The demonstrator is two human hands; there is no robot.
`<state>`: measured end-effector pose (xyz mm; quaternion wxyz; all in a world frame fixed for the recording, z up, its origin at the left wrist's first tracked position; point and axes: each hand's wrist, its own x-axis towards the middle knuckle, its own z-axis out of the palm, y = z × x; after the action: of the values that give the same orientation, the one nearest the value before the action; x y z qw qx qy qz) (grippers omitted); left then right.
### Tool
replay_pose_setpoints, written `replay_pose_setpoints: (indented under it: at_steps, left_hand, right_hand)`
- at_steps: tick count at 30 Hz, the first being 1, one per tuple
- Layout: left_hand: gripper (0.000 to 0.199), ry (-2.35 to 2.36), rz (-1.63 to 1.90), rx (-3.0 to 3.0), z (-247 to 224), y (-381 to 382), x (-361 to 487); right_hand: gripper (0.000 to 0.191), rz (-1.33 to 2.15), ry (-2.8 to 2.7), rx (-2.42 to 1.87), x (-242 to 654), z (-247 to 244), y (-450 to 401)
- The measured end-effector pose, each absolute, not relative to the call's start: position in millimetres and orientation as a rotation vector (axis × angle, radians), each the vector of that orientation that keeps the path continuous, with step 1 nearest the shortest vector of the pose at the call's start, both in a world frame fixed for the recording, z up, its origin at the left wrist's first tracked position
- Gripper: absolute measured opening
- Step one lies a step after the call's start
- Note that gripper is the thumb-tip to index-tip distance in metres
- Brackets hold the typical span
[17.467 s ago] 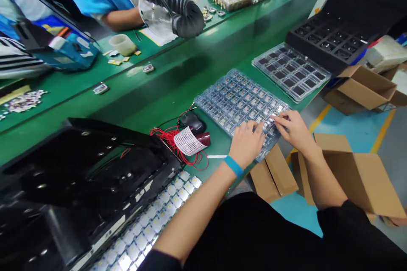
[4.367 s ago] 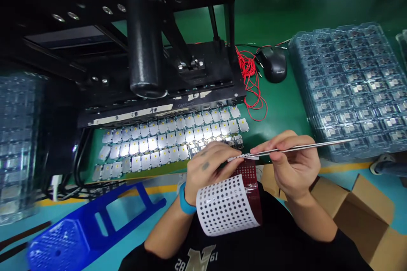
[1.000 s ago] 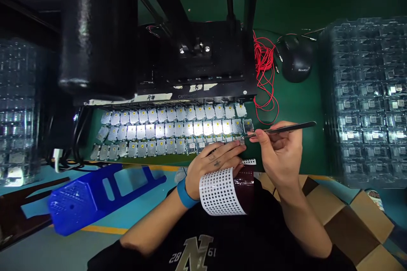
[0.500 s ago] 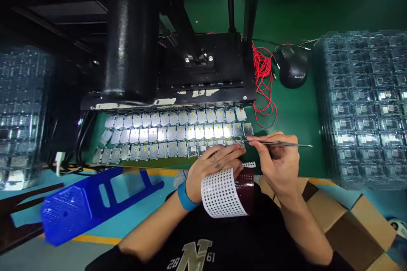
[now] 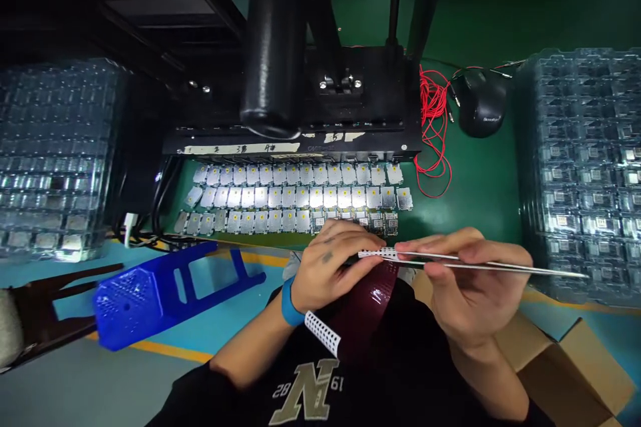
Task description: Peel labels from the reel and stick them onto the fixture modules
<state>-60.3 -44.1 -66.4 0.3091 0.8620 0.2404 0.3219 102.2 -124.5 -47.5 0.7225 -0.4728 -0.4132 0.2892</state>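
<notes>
My left hand (image 5: 328,267), a blue band on its wrist, is closed on a flexible sticker sheet (image 5: 368,303). The sheet is white with rows of dark dots on one face and dark red on the other, and it curls down toward my chest. In my right hand (image 5: 465,287) I grip metal tweezers (image 5: 531,271), their tips at the sheet's upper edge beside my left fingertips. Whether anything sits between the tips is too small to tell. Just beyond my hands lie three rows of small silver circuit boards (image 5: 289,197), many with a yellow dot.
A black machine (image 5: 360,107) stands behind the boards. Right of it are tangled red wire (image 5: 433,107) and a black mouse (image 5: 481,103). Clear plastic trays are stacked at right (image 5: 581,167) and left (image 5: 55,147). Below are a blue plastic frame (image 5: 133,303) and an open cardboard box (image 5: 575,360).
Both hands have drawn back from the board row toward my body. The sheet has turned, now showing mostly its dark red side, and the tweezers have moved from the boards to its edge.
</notes>
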Motion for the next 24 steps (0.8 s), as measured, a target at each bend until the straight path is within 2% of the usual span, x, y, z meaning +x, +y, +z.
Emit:
replay_pose_setpoints:
  at_steps: [11,19,24]
  left_hand:
    - [0.003,0.640,0.888,2.191,-63,-47,-67]
    - [0.006,0.590,0.978,2.207,-58,-44,-63]
    - [0.006,0.634,0.887,2.162,-56,-45,-65]
  right_hand:
    - [0.042,0.681,-0.947,-0.968,100,-50,-124]
    - [0.048,0.674,-0.947,-0.842,98,-52,-119]
    - [0.049,0.668,-0.933,-0.848,98,-52,-120]
